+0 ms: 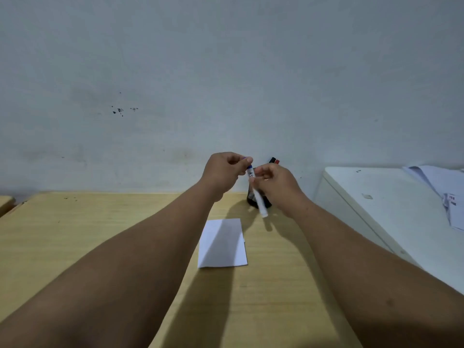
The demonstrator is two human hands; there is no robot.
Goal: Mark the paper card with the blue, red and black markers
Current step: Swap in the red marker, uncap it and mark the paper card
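Note:
A white paper card [222, 243] lies flat on the wooden table [100, 234], blank as far as I can see. Above and beyond it both hands hold the blue marker [258, 199], a white barrel with a blue cap end. My left hand [223, 173] pinches the blue cap at the top. My right hand [276, 184] grips the barrel, whose lower end points down toward the table. Behind my right hand stands a dark pen holder [251, 198], mostly hidden, with the red marker [277, 161] and black marker [272, 160] tips sticking out above it.
A grey wall rises right behind the table. To the right stands a white cabinet [389, 197] with loose papers [442, 189] on top. Another wooden surface edge [6, 200] shows at the far left.

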